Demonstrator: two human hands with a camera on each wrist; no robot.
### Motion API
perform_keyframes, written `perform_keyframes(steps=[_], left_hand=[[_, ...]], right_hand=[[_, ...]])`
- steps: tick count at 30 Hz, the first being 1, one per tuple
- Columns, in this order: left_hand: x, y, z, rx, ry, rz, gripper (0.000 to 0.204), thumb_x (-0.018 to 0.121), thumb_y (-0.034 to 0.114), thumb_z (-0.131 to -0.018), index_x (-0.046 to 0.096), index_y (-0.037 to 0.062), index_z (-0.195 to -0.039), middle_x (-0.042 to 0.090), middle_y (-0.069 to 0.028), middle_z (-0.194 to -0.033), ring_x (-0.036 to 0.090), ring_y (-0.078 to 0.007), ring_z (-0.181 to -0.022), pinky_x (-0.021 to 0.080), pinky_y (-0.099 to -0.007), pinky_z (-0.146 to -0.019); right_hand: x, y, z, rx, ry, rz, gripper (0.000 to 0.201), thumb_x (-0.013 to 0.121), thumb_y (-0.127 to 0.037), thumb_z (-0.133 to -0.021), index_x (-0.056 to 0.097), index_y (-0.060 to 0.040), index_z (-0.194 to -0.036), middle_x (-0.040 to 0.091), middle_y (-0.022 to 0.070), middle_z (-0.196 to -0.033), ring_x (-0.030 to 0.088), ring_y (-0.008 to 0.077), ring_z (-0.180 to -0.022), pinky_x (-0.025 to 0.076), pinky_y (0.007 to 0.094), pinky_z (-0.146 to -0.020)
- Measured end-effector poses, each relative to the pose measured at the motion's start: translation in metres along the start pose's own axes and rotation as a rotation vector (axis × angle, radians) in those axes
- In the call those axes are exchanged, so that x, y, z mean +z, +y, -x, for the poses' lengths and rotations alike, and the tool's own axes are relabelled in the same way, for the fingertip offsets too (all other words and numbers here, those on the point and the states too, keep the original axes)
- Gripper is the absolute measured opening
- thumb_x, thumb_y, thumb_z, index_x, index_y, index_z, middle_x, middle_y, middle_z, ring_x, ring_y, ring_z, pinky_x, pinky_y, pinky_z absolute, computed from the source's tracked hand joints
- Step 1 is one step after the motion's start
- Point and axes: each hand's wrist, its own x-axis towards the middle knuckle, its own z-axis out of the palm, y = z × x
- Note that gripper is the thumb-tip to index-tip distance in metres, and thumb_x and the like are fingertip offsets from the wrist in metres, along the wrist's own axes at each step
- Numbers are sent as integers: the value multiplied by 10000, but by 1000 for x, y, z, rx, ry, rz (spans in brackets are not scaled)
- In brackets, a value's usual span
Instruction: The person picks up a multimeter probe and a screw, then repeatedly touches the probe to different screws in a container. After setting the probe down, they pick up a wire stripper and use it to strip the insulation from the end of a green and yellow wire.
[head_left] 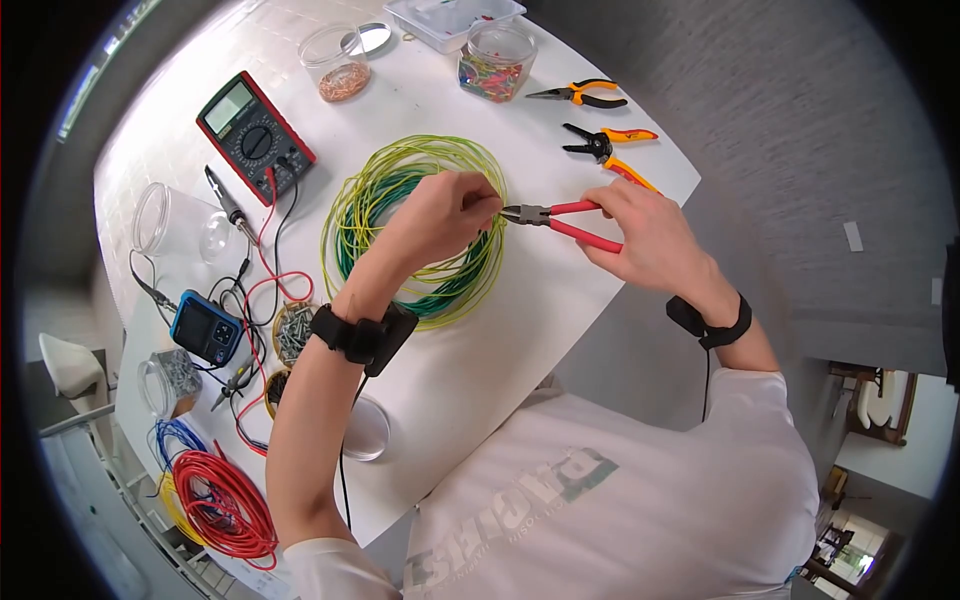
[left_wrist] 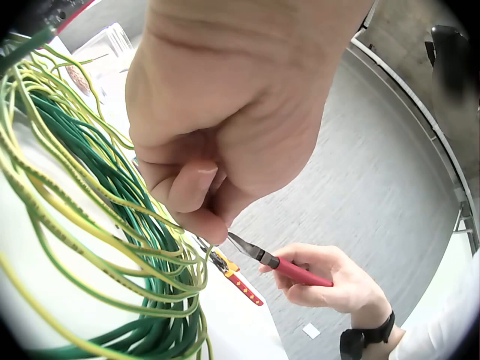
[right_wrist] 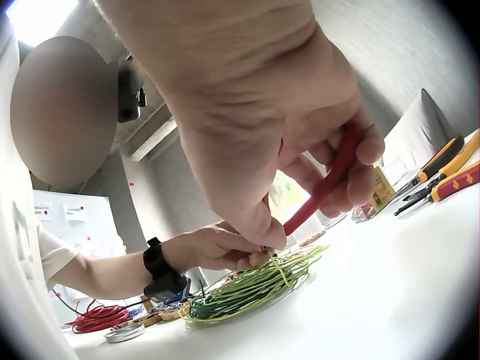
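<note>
A coil of yellow-green wire [head_left: 485, 262] lies on the white table, mixed with loops of dark green wire [left_wrist: 82, 142]. At the coil's right side, my left hand [head_left: 448, 218] pinches a yellow-green strand between thumb and fingertips, held just above the loops. My right hand [head_left: 648, 238] grips the red handles of a pair of diagonal cutters [head_left: 535, 215], fingers round one handle and thumb side against the other. The cutters' tip points left, right at my left fingertips, where those fingers partly hide it and the wire end.
Long-nose pliers [head_left: 578, 94] and wire strippers [head_left: 600, 146] lie at the far right edge. A multimeter [head_left: 256, 138] with leads, a small screen device [head_left: 206, 328], a bowl of screws [head_left: 294, 334] and a red wire coil [head_left: 225, 505] stand left. Clear jars [head_left: 497, 62] are behind.
</note>
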Motion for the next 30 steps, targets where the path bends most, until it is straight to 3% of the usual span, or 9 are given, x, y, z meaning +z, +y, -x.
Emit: perform_keyframes(steps=[4, 13, 16, 30], left_hand=[[2, -2, 1, -46, 89, 125, 163, 604, 116, -893, 640, -38, -855, 607, -36, -659, 549, -91, -564, 449, -251, -561], [0, -4, 1, 6, 64, 50, 173, 605, 129, -893, 636, -36, -851, 603, -30, -657, 554, -88, -566, 456, -244, -565], [0, -3, 1, -9, 56, 71, 176, 604, 133, -894, 635, -35, -851, 601, -28, -657, 551, -85, -569, 456, -243, -568], [1, -5, 1, 7, 50, 82, 149, 596, 102, -900, 603, -34, -839, 580, -24, -655, 532, -79, -573, 437, -239, -555]], right_hand=[[-4, -2, -3, -8, 8, 15, 383, 746, -288, -734, 617, -51, -1005, 588, 102, -872, 605, 264, -777, 492, 366, -652], [-8, -5, -4, -4, 6, 89, 384, 750, -298, -733, 618, -50, -995, 588, 103, -853, 602, 267, -779, 493, 365, -650], [-9, -5, -6, 1, -30, 105, 402, 751, -265, -741, 613, -64, -1061, 608, 94, -889, 621, 236, -795, 495, 355, -672], [-10, -6, -11, -14, -52, 149, 361, 756, -303, -751, 632, -75, -1002, 610, 73, -830, 628, 212, -707, 489, 338, -573]])
